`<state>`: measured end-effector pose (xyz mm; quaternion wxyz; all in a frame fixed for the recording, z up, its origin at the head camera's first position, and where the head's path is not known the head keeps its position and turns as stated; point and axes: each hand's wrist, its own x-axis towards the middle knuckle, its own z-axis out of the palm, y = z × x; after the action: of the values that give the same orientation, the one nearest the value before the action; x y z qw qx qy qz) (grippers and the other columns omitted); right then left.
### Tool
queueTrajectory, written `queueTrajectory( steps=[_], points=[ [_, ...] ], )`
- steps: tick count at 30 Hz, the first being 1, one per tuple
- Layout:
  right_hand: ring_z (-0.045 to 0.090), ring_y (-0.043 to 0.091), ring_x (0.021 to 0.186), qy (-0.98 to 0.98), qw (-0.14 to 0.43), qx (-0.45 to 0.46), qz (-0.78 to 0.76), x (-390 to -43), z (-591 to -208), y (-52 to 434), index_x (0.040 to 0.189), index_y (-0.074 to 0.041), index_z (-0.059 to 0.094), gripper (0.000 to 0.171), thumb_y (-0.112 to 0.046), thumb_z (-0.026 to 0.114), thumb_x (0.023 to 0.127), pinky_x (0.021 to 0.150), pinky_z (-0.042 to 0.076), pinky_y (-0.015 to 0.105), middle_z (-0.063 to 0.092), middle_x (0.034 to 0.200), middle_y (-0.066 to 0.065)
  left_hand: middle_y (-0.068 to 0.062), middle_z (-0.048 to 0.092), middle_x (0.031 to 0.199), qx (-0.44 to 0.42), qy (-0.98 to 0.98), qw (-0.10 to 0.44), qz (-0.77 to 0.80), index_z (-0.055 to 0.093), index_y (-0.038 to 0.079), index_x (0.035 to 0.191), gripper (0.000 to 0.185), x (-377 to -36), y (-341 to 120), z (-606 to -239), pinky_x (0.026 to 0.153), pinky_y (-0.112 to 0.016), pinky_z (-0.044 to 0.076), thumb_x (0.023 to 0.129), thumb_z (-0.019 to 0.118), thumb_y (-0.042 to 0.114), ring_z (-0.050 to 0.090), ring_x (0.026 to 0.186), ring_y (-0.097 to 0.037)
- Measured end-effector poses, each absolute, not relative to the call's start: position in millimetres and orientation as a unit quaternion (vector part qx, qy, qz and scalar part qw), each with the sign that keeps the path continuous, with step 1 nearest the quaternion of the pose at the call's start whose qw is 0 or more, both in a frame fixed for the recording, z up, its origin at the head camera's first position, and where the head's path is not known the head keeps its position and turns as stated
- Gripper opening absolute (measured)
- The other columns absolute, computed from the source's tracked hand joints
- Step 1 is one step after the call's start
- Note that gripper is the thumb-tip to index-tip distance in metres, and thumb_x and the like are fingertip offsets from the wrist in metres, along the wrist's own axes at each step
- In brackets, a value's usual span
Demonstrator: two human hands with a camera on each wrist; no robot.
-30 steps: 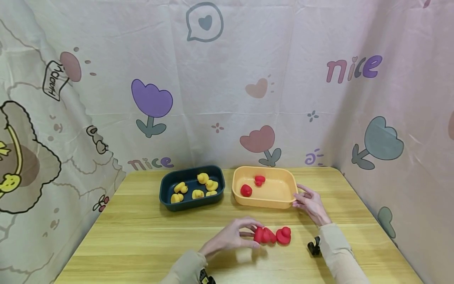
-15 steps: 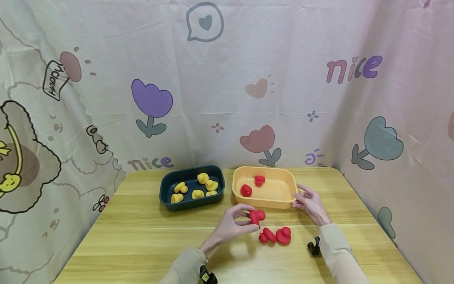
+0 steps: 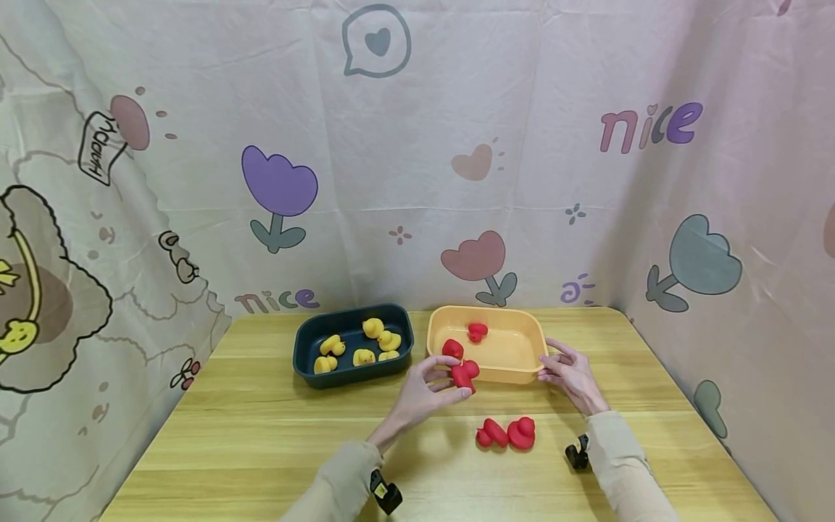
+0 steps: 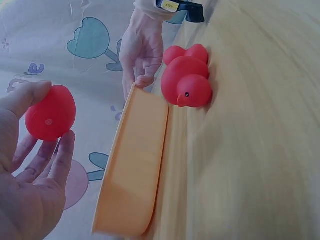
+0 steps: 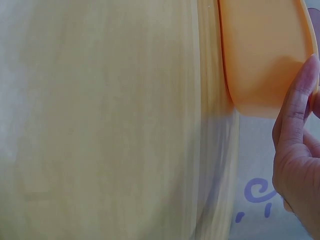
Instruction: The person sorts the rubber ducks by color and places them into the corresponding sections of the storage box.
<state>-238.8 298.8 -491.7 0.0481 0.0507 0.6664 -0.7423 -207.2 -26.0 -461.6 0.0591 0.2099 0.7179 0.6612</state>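
Between thumb and fingertips my left hand (image 3: 417, 397) pinches a red rubber duck (image 3: 464, 377), raised at the front left of the light orange bin (image 3: 512, 351). The left wrist view shows the same held duck (image 4: 50, 115) from its underside. My right hand (image 3: 574, 378) grips the bin's right end, with fingers and thumb at the rim, also in the right wrist view. Inside that bin are two red ducks, one at the back (image 3: 478, 332) and one front left (image 3: 453, 349). On the table in front, a tipped red duck (image 3: 492, 433) lies beside an upright red duck (image 3: 522, 433).
A dark blue bin (image 3: 355, 376) with several yellow ducks stands left of the orange one. Both are near the back edge of the wooden table (image 3: 261, 435). A printed curtain (image 3: 391, 181) hangs behind and at the sides.
My left hand has lifted the red duck from beside the other two and carried it up and away toward the orange bin. The right hand has stayed at the bin's end.
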Motion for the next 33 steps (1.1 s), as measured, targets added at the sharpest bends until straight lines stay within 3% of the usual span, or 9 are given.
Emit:
queueTrajectory(
  steps=[12, 16, 26, 33],
  points=[
    [0.069, 0.007, 0.069, 0.666, 0.048, 0.048, -0.743, -238.8, -492.2, 299.9, 0.158, 0.003, 0.019, 0.069, 0.002, 0.055, 0.099, 0.07, 0.063, 0.02, 0.067, 0.089, -0.001, -0.019, 0.067, 0.124, 0.2, 0.733, 0.027, 0.65, 0.066, 0.003, 0.119, 0.041, -227.4, -16.9, -459.2, 0.1, -0.042, 0.058, 0.083, 0.083, 0.013, 0.071, 0.111, -0.034],
    [0.069, 0.008, 0.069, 0.666, 0.047, 0.048, -0.743, -238.6, -493.1, 300.4, 0.158, 0.003, 0.02, 0.069, 0.002, 0.055, 0.099, 0.07, 0.063, 0.02, 0.067, 0.089, -0.001, -0.018, 0.068, 0.123, 0.199, 0.741, 0.023, 0.641, 0.067, 0.005, 0.119, 0.041, -233.3, -12.5, -457.0, 0.1, -0.044, 0.059, 0.083, 0.083, 0.016, 0.071, 0.109, -0.033],
    [0.07, 0.009, 0.069, 0.666, 0.046, 0.054, -0.743, -239.9, -492.4, 297.4, 0.157, 0.003, 0.022, 0.069, 0.002, 0.057, 0.099, 0.07, 0.063, 0.02, 0.067, 0.09, 0.001, -0.008, 0.072, 0.118, 0.193, 0.786, 0.003, 0.587, 0.069, 0.012, 0.121, 0.044, -246.0, -4.3, -454.1, 0.091, -0.037, 0.061, 0.084, 0.083, 0.03, 0.069, 0.102, -0.028],
    [0.07, 0.009, 0.07, 0.667, 0.045, 0.055, -0.742, -239.8, -492.2, 297.6, 0.157, 0.003, 0.022, 0.068, 0.002, 0.056, 0.099, 0.07, 0.063, 0.02, 0.067, 0.09, 0.0, -0.009, 0.072, 0.116, 0.177, 0.79, 0.0, 0.587, 0.071, 0.013, 0.119, 0.041, -252.2, 1.8, -456.0, 0.095, -0.042, 0.061, 0.083, 0.083, 0.028, 0.07, 0.102, -0.027]
  ],
)
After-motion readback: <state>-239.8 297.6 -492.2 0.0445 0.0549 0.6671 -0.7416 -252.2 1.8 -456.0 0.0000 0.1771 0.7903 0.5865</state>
